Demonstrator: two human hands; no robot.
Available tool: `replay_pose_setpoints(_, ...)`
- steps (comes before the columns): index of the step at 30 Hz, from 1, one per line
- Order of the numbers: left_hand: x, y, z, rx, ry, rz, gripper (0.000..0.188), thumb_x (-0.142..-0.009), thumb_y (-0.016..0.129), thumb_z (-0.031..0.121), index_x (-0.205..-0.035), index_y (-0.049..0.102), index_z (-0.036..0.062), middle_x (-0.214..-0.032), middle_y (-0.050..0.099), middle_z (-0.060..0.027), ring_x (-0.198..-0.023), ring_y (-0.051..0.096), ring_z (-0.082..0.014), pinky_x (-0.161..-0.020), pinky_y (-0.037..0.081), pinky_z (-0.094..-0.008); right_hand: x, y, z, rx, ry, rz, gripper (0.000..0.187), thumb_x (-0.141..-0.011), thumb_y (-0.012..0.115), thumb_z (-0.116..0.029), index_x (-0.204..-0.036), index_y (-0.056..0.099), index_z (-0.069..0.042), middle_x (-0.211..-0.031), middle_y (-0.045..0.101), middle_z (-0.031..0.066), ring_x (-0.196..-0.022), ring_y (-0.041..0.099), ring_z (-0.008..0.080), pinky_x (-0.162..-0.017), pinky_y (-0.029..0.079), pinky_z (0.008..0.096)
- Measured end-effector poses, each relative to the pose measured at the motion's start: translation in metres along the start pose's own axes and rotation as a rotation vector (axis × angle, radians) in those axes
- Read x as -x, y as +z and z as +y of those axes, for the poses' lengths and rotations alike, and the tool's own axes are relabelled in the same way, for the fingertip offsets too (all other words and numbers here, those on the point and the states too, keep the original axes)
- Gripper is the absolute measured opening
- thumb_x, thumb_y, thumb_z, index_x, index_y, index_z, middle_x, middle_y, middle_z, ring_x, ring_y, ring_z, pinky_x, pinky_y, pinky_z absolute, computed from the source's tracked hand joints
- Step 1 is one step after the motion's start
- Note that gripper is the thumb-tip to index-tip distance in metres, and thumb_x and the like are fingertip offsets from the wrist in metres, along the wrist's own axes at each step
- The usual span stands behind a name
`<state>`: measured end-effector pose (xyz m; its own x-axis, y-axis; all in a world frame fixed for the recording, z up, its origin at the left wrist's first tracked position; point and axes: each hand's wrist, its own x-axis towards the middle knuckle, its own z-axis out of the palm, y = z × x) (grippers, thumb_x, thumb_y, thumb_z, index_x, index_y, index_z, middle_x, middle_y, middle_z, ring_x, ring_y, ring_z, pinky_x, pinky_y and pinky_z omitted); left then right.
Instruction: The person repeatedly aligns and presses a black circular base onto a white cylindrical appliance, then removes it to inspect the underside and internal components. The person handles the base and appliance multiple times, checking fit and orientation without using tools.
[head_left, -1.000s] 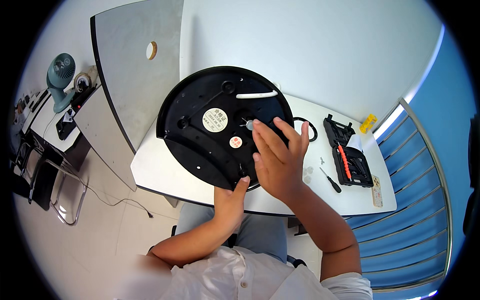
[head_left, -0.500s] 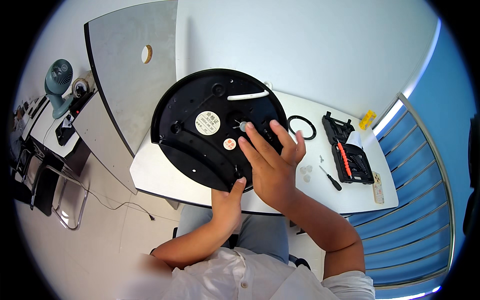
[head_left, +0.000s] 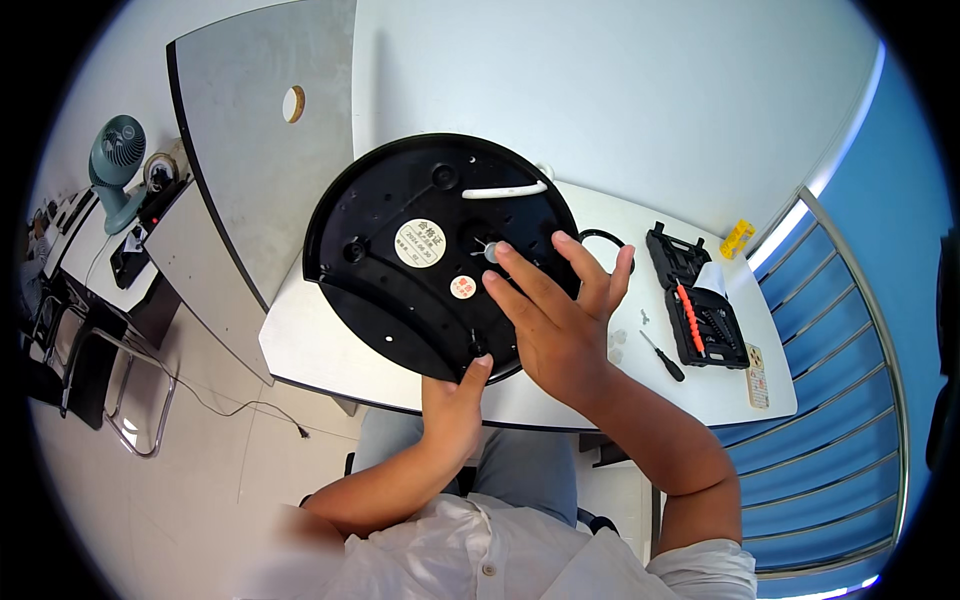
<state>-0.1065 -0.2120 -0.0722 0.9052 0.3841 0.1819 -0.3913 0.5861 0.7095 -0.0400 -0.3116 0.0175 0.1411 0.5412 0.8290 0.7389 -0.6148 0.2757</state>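
A large round black plastic base [head_left: 375, 205] is tilted up over the table's front edge, its underside toward me. On it are a cream round sticker [head_left: 420, 243], a smaller white-and-red sticker [head_left: 463, 288] and a white cable [head_left: 500, 191] near the far rim. My left hand [head_left: 450, 420] grips the near rim, thumb on the face and fingers hidden beneath. My right hand [head_left: 565, 335] is spread over the right part, open. Its index fingertip lies at a small grey disc [head_left: 490, 252] near the middle; whether it presses there I cannot tell.
On the white table [head_left: 590, 405] at right are a black tool case [head_left: 715, 330] with an orange shaft [head_left: 690, 320], a screwdriver [head_left: 665, 360], small translucent pieces [head_left: 616, 345], a yellow holder [head_left: 737, 239] and a black ring [head_left: 603, 235] partly hidden. A metal railing [head_left: 880, 365] stands beyond.
My right hand has shifted slightly right, now covering part of the black ring and the translucent pieces. The base has moved a little to the right. My left hand keeps its grip.
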Motion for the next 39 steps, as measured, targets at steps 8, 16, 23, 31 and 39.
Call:
replay_pose_setpoints(8, 0.000, 0.001, 0.003, 0.008, -0.020, -0.001, 0.060, -0.087, 0.056, -0.001, -0.140, 0.028, -0.0045, -0.138, 0.040, -0.0123, -0.123, 0.042, -0.0181, -0.105, 0.032, -0.0298, -0.030, 0.002, 0.008, -0.020, -0.067, 0.084, 0.012, -0.076, 0.068, -0.012, -0.087, 0.072, -0.016, -0.102, 0.066, -0.0080, -0.105, 0.050, 0.0187, -0.104, 0.020, 0.0520)
replay_pose_setpoints(16, -0.001, 0.001, 0.007, 0.016, -0.019, -0.007, 0.060, -0.088, 0.056, 0.001, -0.140, 0.027, -0.0051, -0.138, 0.041, -0.0130, -0.123, 0.042, -0.0185, -0.105, 0.031, -0.0300, -0.052, -0.001, 0.016, -0.052, -0.229, 0.029, 0.020, -0.067, 0.070, -0.009, -0.086, 0.067, -0.014, -0.090, 0.057, -0.0035, -0.095, 0.051, 0.0186, -0.094, 0.031, 0.0436)
replay_pose_setpoints(23, -0.001, 0.000, 0.009, 0.002, -0.059, 0.024, 0.058, -0.089, 0.057, 0.002, -0.139, 0.030, -0.0034, -0.136, 0.043, -0.0116, -0.121, 0.044, -0.0182, -0.104, 0.033, -0.0298, -0.067, -0.007, 0.023, 0.094, -0.371, -0.011, 0.011, -0.064, 0.063, -0.008, -0.072, 0.056, -0.010, -0.076, 0.047, 0.0019, -0.080, 0.046, 0.0185, -0.072, 0.035, 0.0348)
replay_pose_setpoints(31, -0.003, -0.001, 0.009, -0.025, -0.032, 0.021, 0.054, -0.088, 0.058, 0.002, -0.136, 0.033, -0.0040, -0.131, 0.048, -0.0112, -0.115, 0.047, -0.0169, -0.101, 0.036, -0.0294, -0.070, -0.011, 0.021, 0.108, -0.510, -0.146, 0.016, -0.061, 0.064, -0.010, -0.076, 0.058, -0.008, -0.075, 0.046, 0.0010, -0.071, 0.044, 0.0170, -0.056, 0.032, 0.0291)
replay_pose_setpoints(39, -0.007, 0.003, 0.014, -0.012, -0.015, 0.024, 0.054, -0.088, 0.057, 0.001, -0.136, 0.033, -0.0033, -0.132, 0.047, -0.0119, -0.118, 0.046, -0.0180, -0.103, 0.034, -0.0299, -0.078, -0.005, 0.033, -0.046, -0.577, -0.174, 0.020, -0.067, 0.064, -0.009, -0.086, 0.060, -0.005, -0.079, 0.052, 0.0021, -0.075, 0.049, 0.0181, -0.062, 0.038, 0.0305)
